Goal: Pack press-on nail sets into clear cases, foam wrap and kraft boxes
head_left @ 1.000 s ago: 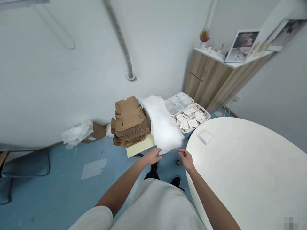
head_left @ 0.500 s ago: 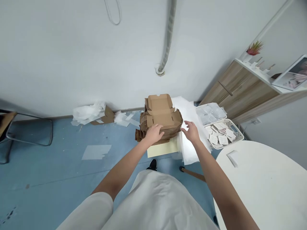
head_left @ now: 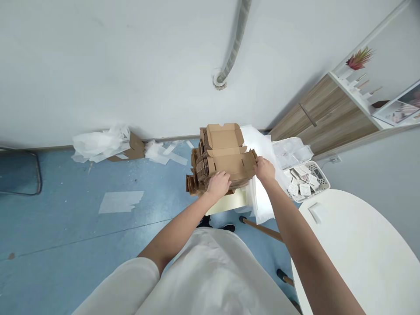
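The right hand (head_left: pixel 264 169) grips the right end of the top carton (head_left: pixel 231 163); the left hand (head_left: pixel 218 184) touches its near edge, grip unclear.

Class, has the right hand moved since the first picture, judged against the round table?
Yes: the right hand has moved leftward, away from the round table, to the cardboard stack.

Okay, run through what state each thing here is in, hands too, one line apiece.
Cardboard box blanks: unfolded, stacked unevenly
Left hand: fingers bent, on the stack's near edge
Right hand: closed on the cardboard's right edge
White sheets: layered, unrolled
Card basket: uncovered, holding loose cards
Small white packet: lying on the round table
Wooden cabinet: closed
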Motion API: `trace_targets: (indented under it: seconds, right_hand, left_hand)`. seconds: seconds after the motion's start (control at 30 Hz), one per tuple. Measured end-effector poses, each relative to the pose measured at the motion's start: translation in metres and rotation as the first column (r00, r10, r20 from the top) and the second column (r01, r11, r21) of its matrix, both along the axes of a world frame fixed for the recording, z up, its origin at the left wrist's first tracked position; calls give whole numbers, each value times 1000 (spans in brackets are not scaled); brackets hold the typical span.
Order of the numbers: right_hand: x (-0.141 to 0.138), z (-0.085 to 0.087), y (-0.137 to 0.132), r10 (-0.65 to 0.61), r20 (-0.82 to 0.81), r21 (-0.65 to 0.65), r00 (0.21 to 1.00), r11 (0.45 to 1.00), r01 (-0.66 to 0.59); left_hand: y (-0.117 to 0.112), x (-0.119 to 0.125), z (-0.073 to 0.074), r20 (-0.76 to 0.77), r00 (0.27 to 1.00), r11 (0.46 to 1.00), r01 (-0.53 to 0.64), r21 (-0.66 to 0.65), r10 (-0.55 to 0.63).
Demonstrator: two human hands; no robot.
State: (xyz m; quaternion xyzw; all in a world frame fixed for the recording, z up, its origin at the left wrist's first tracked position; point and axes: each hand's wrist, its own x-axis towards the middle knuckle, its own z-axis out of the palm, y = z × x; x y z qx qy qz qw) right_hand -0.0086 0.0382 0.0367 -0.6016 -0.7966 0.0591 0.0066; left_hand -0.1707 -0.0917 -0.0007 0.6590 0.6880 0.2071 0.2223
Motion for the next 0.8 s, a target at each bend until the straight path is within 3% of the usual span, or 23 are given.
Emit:
trace_targets:
  seconds: [0.27,0.5,0.57,0.63,0.73,0.8]
  right_hand:
    - [1,19,-6,-65,-254,-73,965,996,48]
    - [12,34,-4,-199,-538,-246,819,967,74]
    - [12,41,-5,-156,-556,-187,816,981,61]
    - [9,49,-10,-60,-553,-18,831,998,61]
    - [0,62,-26,109,-457,216,883,976,-8]
    - [-4,67,-38,217,-346,147,913,974,-175]
  left_hand:
    - [5,-1,7,13,1000,999,-17,40,17]
    - [8,-7,8,-4,1000,995,18,102,-18]
    - [11,-10,9,-48,999,992,31,120,-26]
    - [13,-11,11,-75,997,987,41,155,-30]
    - [16,-11,15,-95,995,977,32,212,-12]
    - [18,-10,19,-109,994,971,6,240,20]
